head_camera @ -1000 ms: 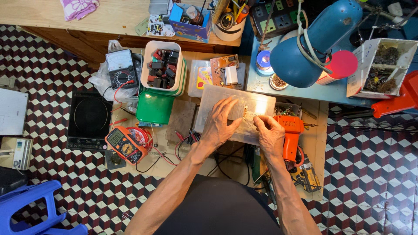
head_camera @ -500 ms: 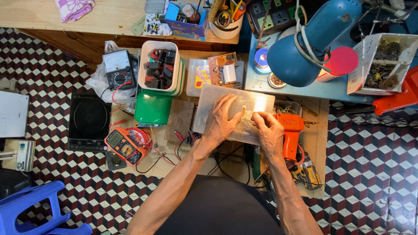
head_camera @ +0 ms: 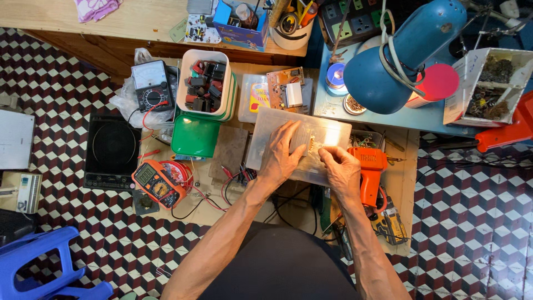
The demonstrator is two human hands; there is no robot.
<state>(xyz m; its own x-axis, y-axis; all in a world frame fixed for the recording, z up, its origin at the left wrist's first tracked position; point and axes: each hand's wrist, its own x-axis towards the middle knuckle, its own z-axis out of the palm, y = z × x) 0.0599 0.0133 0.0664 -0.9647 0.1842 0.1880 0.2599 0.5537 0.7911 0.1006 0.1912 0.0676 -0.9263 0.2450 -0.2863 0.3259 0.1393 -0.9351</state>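
Observation:
A clear plastic compartment box (head_camera: 266, 138) lies on the low wooden table (head_camera: 230, 145) in front of me. My left hand (head_camera: 282, 157) rests flat on its lid, fingers spread. My right hand (head_camera: 340, 168) is at the box's right part with its fingers curled together; whether it pinches a small piece I cannot tell. The lamp lights the box's right end.
An orange soldering gun (head_camera: 368, 172) lies just right of my right hand. A blue desk lamp (head_camera: 402, 53) hangs over the back right. A white tub of parts (head_camera: 206, 83), green box (head_camera: 194, 136), two multimeters (head_camera: 157, 182), a circuit board (head_camera: 287, 91) and an induction cooker (head_camera: 111, 151) surround.
Both hands stay on the clear box; the right hand's fingers have shifted slightly. The view has drifted a little.

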